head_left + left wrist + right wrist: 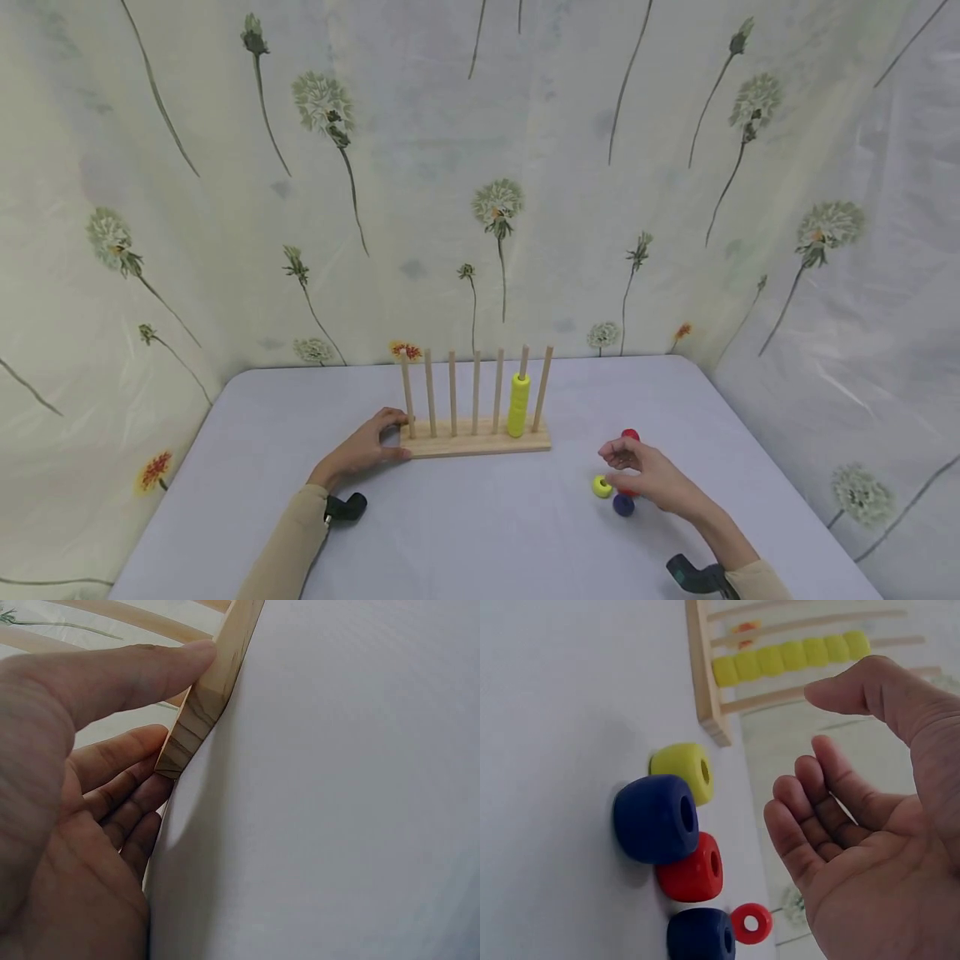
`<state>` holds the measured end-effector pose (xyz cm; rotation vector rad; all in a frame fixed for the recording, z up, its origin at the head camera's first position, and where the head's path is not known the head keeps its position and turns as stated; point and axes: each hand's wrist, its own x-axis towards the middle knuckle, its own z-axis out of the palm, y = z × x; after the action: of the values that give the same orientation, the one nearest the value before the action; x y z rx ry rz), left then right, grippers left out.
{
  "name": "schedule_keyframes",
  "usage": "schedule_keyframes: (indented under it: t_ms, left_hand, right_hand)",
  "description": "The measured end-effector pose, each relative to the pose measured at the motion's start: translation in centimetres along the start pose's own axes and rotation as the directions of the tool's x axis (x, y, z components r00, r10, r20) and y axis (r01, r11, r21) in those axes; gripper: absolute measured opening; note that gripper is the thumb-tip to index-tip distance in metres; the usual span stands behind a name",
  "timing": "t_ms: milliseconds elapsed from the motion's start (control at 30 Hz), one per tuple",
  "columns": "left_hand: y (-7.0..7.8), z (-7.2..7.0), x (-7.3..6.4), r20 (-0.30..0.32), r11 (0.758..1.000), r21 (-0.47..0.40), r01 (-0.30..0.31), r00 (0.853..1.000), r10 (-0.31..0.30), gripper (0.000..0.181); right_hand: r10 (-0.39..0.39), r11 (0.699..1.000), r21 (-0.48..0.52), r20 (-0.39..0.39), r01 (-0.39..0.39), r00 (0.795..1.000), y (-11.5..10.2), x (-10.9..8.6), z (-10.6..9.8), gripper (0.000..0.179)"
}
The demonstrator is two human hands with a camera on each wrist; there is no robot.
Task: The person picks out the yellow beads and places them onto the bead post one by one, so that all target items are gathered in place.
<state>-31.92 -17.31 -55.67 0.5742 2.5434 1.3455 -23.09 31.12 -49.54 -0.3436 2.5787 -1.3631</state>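
Note:
A wooden rack with upright pegs has a long base [480,446] resting on the table. My left hand [363,443] grips its left end, the thumb [150,671] at the front edge and the fingers behind. On the second peg from the right, yellow beads [518,406] form a stack; the other pegs carry none. To the right, my right hand [663,482] hovers beside loose beads with fingers relaxed and nothing in its grasp. The right wrist view shows a yellow bead [676,763], a dark blue bead [646,817] and a red bead [684,876] close together.
Below these lie another dark blue bead [694,934] and another red bead [765,922]. The white table [480,533] has rounded far corners. A curtain [420,208] printed with dandelions hangs behind it and along the sides.

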Motion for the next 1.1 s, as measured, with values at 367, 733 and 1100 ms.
schedule_keyframes:
  t_ms: [367,733,1100]
  left_hand:
    - [0.0,0.1,0.0,0.000,1.000,0.005,0.003,1.000,-0.003,0.066]
    - [-0.1,0.1,0.0,0.003,1.000,0.013,-0.020,1.000,0.020,0.066]
    - [-0.1,0.0,0.0,-0.002,1.000,0.019,-0.015,1.000,0.015,0.068]
  right_hand:
    - [0.029,0.999,-0.036,0.041,-0.027,0.999,2.0,0.6,0.5,0.043]
    - [0.044,0.993,-0.115,0.043,-0.039,0.998,2.2,0.6,1.2,0.041]
    - [0.006,0.989,-0.149,0.039,0.000,0.999,2.5,0.7,1.7,0.036]
